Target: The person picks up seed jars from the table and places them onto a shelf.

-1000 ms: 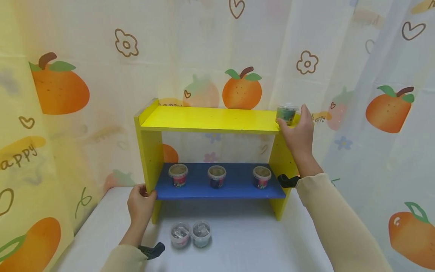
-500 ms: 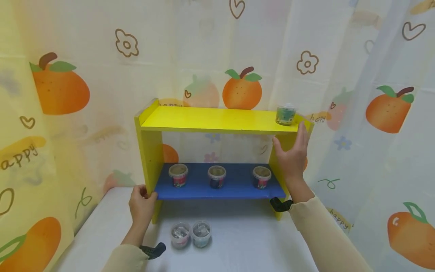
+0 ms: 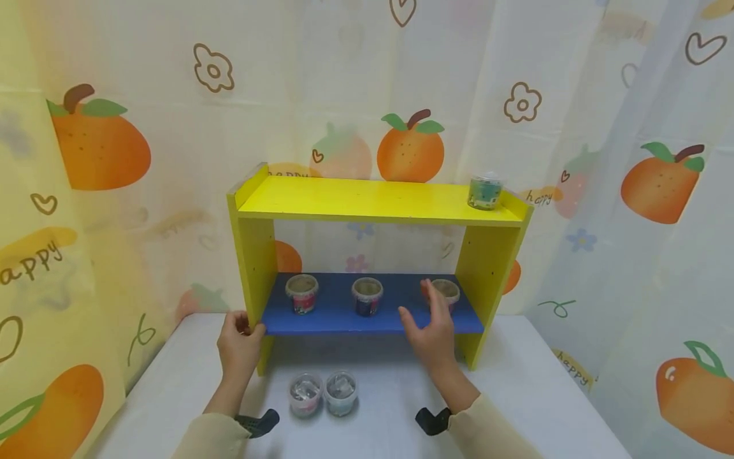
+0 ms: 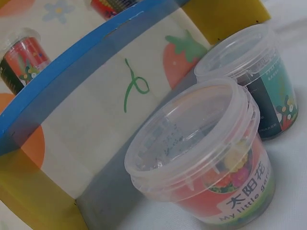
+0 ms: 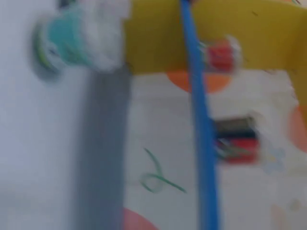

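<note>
My left hand [image 3: 239,344] grips the lower left side of the yellow and blue shelf [image 3: 355,199], its thumb by the blue board's edge. My right hand [image 3: 432,328], fingers spread and holding nothing, is in front of the blue board's right part. It partly covers a small plant-kit cup [image 3: 447,290] there. Two more cups stand on that board, one in the middle [image 3: 367,298] and one at the left [image 3: 302,294]. A green-labelled cup [image 3: 484,193] sits on the top board's right end. On the table, a pink-labelled cup [image 4: 206,158] and a teal-labelled cup [image 4: 259,81] stand side by side.
The shelf stands on a white-covered table [image 3: 390,408]. Behind it hangs a pale curtain [image 3: 344,76] printed with oranges and flowers. Raised yellow side panels [image 3: 494,255] bound the boards at both ends.
My right hand has let go of the green-labelled cup on the top board and moved down and left, to before the blue board. My left hand stays on the shelf.
</note>
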A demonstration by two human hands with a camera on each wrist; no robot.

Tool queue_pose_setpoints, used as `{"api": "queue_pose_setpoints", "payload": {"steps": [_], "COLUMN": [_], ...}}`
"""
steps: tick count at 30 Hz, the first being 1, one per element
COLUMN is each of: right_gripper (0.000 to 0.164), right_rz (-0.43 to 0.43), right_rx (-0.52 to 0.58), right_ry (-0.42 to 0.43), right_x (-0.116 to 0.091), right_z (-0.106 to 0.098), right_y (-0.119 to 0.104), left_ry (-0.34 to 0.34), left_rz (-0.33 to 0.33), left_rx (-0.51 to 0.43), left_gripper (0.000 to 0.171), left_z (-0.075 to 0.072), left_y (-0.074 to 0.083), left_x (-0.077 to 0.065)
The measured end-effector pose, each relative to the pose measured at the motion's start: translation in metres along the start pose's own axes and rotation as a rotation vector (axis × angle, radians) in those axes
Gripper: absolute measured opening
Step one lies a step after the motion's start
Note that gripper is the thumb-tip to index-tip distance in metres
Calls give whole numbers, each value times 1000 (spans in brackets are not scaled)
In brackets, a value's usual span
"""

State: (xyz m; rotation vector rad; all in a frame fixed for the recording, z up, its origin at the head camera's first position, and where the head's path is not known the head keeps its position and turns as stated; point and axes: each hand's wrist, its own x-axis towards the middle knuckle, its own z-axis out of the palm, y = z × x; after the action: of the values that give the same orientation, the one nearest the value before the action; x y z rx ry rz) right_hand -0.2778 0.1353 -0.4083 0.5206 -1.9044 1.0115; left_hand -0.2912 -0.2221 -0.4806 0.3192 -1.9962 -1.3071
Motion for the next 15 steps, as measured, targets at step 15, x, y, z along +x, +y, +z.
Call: {"api": "queue_pose_setpoints", "payload": {"steps": [15], "right_gripper": [51], "right_rz": [305], "right_rx": [255], "right_ry": [-551], "right_x": [-94], "right_z": [58], "right_y": [1], "left_ry": [-37], "left_rz": [-32], "left_rx": [-51], "left_gripper": [27], "left_z": [0], "left_y": [-2], "left_x": [0]}}
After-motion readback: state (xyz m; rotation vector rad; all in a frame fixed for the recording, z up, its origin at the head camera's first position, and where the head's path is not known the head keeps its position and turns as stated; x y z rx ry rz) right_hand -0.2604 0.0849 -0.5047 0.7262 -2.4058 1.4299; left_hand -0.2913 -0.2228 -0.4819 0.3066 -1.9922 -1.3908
